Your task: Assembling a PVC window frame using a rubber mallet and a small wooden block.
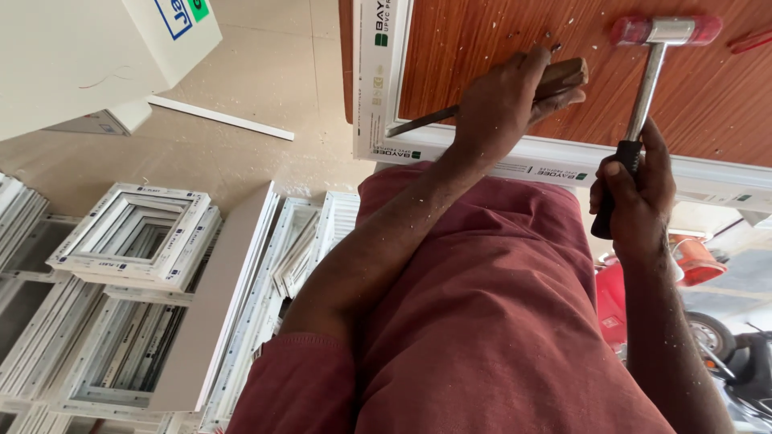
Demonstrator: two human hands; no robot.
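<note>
White plastic frame point(555, 157) lies on the wooden counter point(498, 40). Left hand point(503, 100) wraps a wood-handled chisel point(482, 100) — blade tip at the frame's inner corner. Right hand point(635, 193) clamps the hammer point(647, 80) by its black handle (head raised). Stacked white frames point(133, 233) on the floor.

A stack of small white window frames point(133, 233) lies on the tan floor point(257, 104). Just right of the stack, a long grey board point(213, 309) leans against more white frames point(277, 273). Below the stack, further frames point(96, 362) lie flat in piles. Above the stack sits a large white box point(76, 56), with a thin white strip point(221, 118) lying on the floor to its right. Far right of the stack, a red vehicle point(696, 297) shows one wheel.
</note>
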